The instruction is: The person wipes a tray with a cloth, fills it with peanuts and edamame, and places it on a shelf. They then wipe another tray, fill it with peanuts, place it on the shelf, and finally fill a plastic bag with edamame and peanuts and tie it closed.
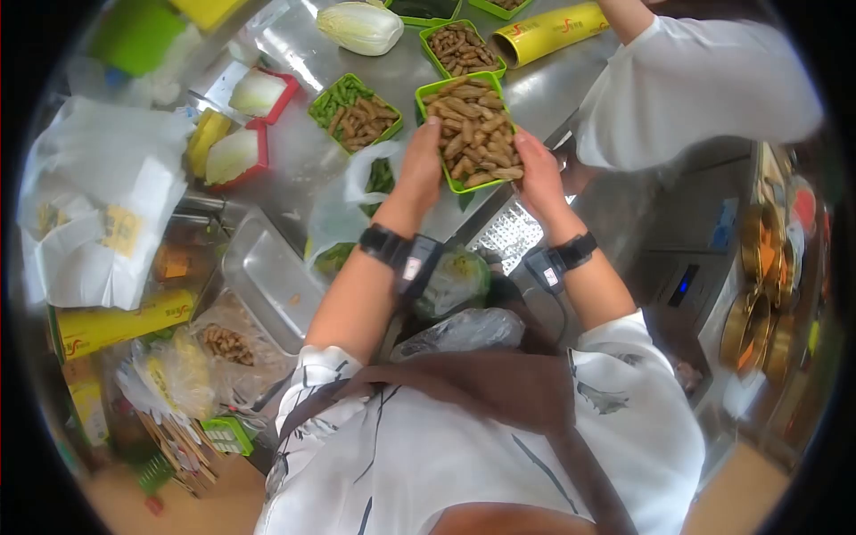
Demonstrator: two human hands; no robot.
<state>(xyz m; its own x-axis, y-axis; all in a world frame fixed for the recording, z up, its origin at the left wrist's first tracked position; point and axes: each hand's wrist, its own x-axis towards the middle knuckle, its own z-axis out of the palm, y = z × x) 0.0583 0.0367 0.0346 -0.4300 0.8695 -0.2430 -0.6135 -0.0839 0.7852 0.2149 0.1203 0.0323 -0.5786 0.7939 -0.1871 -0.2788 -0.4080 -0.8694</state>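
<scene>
One shiny metal desk (285,160) spans the far side, running out of view at the top. At far right, another person's white sleeve (695,94) covers part of it; that person's hand is cut off. A crumpled white bag (107,205) lies at left, its contents unclear. At right, gold-coloured pans (758,241) are blurred, and brown floor (740,481) shows at the near corners. An empty metal pan (272,276) slants at left, its long axis running from far left to near right. The yellow roll (553,36) points its open end left, its other end hidden beside the other person's arm.

Above the desk's near edge is the green box (451,185), heaped with brown pods (477,129); its long axis runs far to near, the near end slightly right. The left hand (423,160) and right hand (538,169) grip its opposite sides, the fingers underneath hidden. Behind it sits another green box of pods (462,49); a box of green and brown pods (357,111) lies left.
</scene>
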